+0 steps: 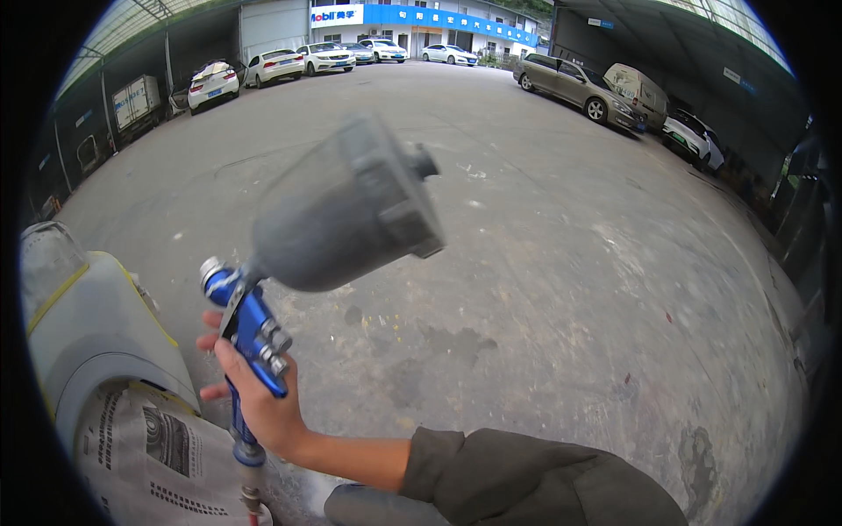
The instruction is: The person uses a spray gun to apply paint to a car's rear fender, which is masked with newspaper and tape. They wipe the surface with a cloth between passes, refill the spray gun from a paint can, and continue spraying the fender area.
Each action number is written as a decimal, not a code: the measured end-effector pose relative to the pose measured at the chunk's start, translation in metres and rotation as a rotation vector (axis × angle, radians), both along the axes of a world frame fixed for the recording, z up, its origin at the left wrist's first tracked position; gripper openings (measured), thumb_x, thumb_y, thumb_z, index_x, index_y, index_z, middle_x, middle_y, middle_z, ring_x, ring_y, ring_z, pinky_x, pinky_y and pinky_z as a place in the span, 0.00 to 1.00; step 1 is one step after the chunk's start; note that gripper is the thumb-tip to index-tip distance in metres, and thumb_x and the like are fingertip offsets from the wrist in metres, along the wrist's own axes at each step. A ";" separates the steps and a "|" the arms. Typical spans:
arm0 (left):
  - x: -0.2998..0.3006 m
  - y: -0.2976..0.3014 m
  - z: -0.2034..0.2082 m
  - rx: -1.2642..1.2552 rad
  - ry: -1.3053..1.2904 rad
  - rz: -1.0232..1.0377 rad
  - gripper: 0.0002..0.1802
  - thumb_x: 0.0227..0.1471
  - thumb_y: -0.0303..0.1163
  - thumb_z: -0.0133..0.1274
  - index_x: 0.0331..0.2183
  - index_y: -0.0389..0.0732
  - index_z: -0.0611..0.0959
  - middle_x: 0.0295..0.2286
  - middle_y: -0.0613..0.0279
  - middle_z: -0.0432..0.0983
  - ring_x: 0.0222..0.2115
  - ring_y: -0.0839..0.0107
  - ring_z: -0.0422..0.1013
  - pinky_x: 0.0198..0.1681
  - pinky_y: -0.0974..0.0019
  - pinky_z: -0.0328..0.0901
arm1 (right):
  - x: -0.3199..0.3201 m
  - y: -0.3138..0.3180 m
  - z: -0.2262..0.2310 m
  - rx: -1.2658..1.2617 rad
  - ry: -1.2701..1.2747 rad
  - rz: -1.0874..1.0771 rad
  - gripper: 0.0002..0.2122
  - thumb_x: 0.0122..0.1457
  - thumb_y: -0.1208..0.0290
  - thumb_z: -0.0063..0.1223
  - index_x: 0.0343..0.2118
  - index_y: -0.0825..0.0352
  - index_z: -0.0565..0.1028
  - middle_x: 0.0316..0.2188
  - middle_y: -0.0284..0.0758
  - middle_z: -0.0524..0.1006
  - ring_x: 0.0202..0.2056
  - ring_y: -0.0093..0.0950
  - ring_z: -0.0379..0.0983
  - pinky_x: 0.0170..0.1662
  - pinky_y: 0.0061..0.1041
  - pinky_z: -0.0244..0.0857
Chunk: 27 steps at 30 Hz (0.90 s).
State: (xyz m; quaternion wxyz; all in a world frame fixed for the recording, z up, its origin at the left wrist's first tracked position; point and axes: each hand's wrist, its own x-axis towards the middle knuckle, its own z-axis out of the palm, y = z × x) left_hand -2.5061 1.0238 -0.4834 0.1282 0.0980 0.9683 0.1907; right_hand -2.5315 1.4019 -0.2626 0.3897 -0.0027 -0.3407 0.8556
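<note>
A person stands in an open concrete yard (561, 289) and holds a blue spray gun (250, 337) out to the lower left. Only one hand (259, 394) shows, and its forearm comes in from the lower right in a dark olive sleeve (526, 482), so it looks to be the right hand. It is wrapped tight around the gun's handle, fingers curled around the front of the grip. The other hand is out of sight.

The gun is tilted, its silver nozzle pointing up and to the left. On top sits a large grey paint cup (342, 210) with a screw lid, leaning to the upper right and blurred. A hose fitting (250, 486) hangs from the bottom of the handle.

Just beside the gun, at the left edge, is a pale car body panel (96, 324) edged with yellow masking tape, and newspaper (149, 456) covers the area under it.

Well apart, across the yard, white cars (281, 66) stand in a row near a building with a blue sign (438, 17), and more cars (579, 88) stand under a roof on the right.
</note>
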 end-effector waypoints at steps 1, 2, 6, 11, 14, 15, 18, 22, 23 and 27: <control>-0.004 -0.008 0.017 0.004 0.032 0.096 0.16 0.55 0.34 0.54 0.40 0.31 0.81 0.36 0.42 0.79 0.37 0.47 0.75 0.42 0.53 0.67 | 0.001 0.004 0.005 -0.009 0.010 -0.025 0.16 0.65 0.71 0.47 0.55 0.67 0.68 0.54 0.35 0.71 0.49 0.24 0.71 0.32 0.24 0.77; -0.001 -0.033 0.016 -0.017 0.082 0.109 0.15 0.55 0.33 0.54 0.40 0.31 0.81 0.35 0.43 0.79 0.36 0.46 0.75 0.42 0.53 0.67 | 0.001 0.007 0.010 -0.025 0.023 -0.040 0.16 0.65 0.71 0.47 0.55 0.67 0.68 0.54 0.36 0.71 0.49 0.24 0.71 0.32 0.24 0.77; 0.053 -0.125 0.000 -0.119 -0.199 0.090 0.18 0.53 0.38 0.56 0.44 0.39 0.80 0.38 0.41 0.75 0.40 0.43 0.72 0.45 0.52 0.66 | 0.019 0.031 0.022 -0.020 -0.040 -0.048 0.17 0.64 0.70 0.49 0.54 0.68 0.68 0.52 0.37 0.72 0.47 0.25 0.72 0.28 0.24 0.76; 0.126 -0.147 -0.009 -0.115 -0.832 0.036 0.35 0.47 0.44 0.62 0.56 0.47 0.75 0.52 0.34 0.67 0.50 0.38 0.68 0.48 0.45 0.65 | 0.044 0.044 0.028 0.128 -0.207 0.128 0.17 0.62 0.71 0.51 0.53 0.67 0.69 0.48 0.36 0.75 0.45 0.25 0.73 0.24 0.23 0.74; 0.116 -0.077 0.012 -0.033 -0.716 -0.070 0.34 0.48 0.44 0.62 0.56 0.47 0.75 0.51 0.34 0.68 0.50 0.38 0.68 0.47 0.45 0.65 | 0.060 0.043 0.017 0.261 -0.346 0.279 0.16 0.61 0.68 0.53 0.51 0.68 0.72 0.44 0.35 0.78 0.42 0.23 0.75 0.23 0.22 0.73; 0.108 -0.051 0.018 -0.021 -0.685 -0.129 0.33 0.48 0.44 0.62 0.55 0.47 0.75 0.51 0.34 0.68 0.50 0.38 0.68 0.47 0.45 0.65 | 0.075 0.049 0.009 0.290 -0.412 0.341 0.16 0.61 0.66 0.53 0.49 0.68 0.73 0.43 0.33 0.78 0.42 0.21 0.75 0.22 0.21 0.73; 0.087 0.000 0.032 0.030 -0.575 -0.219 0.32 0.48 0.44 0.62 0.55 0.47 0.75 0.50 0.34 0.68 0.49 0.38 0.68 0.47 0.46 0.65 | 0.098 0.043 -0.006 0.372 -0.430 0.495 0.19 0.61 0.63 0.56 0.51 0.68 0.72 0.42 0.35 0.78 0.44 0.22 0.75 0.24 0.22 0.73; 0.079 0.017 0.044 0.074 -0.520 -0.190 0.31 0.48 0.44 0.61 0.54 0.47 0.76 0.50 0.35 0.69 0.49 0.39 0.69 0.47 0.46 0.65 | 0.081 -0.003 -0.049 0.594 -0.551 0.261 0.19 0.61 0.61 0.56 0.51 0.66 0.72 0.37 0.34 0.77 0.36 0.20 0.74 0.29 0.21 0.70; 0.077 0.026 0.043 0.077 -0.522 -0.213 0.31 0.48 0.44 0.61 0.54 0.47 0.76 0.49 0.35 0.69 0.48 0.39 0.69 0.47 0.46 0.65 | 0.080 -0.006 -0.069 0.710 -0.561 0.068 0.19 0.62 0.61 0.55 0.52 0.66 0.71 0.36 0.35 0.77 0.34 0.20 0.74 0.30 0.21 0.69; 0.077 0.040 0.046 0.076 -0.510 -0.245 0.30 0.48 0.43 0.60 0.53 0.47 0.76 0.48 0.36 0.69 0.48 0.39 0.69 0.46 0.47 0.65 | 0.095 -0.005 -0.081 0.567 -0.546 0.031 0.18 0.64 0.63 0.51 0.53 0.66 0.69 0.33 0.38 0.77 0.28 0.22 0.74 0.32 0.24 0.68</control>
